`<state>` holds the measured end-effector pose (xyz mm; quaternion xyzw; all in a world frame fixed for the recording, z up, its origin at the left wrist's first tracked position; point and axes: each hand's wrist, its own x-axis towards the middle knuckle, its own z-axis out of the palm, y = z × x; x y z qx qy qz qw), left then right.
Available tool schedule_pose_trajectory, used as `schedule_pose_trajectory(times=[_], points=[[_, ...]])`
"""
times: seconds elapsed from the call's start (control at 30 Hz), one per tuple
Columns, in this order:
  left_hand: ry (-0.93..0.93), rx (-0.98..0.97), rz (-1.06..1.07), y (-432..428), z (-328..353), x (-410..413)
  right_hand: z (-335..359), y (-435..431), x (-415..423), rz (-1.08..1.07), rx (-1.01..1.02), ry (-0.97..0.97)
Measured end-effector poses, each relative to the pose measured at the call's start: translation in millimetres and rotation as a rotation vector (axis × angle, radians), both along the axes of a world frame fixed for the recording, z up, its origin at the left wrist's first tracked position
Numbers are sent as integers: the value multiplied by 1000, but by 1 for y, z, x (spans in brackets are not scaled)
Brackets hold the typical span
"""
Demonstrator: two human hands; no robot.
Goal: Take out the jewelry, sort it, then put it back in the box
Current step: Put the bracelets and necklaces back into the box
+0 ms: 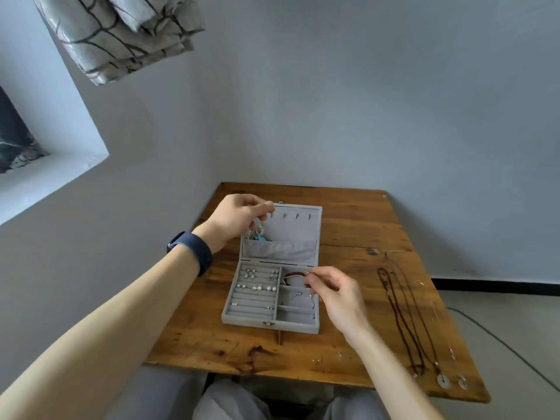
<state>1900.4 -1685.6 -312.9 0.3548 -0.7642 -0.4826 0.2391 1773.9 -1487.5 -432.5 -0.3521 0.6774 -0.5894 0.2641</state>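
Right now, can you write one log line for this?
left hand: holds silver chain | right hand: pinches red bracelet | box: open | necklaces: on table

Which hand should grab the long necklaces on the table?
Probably the right hand, though it pinches a red bracelet: the necklaces lie on its side. The left hand is across the box, holding a silvery chain.

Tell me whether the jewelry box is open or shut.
Open. The jewelry box has its lid raised at the back, grey lining facing the camera, and the earrings inside lie exposed.
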Motion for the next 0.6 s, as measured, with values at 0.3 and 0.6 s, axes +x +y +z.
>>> schedule_pose_trajectory(times=[0.3,0.6], points=[[-120,-417,0,-37,12,-14,-7,-79,-41,-81,130,368],[-82,-507,78,-73,6,-27,-4,-149,-53,-48,167,747]])
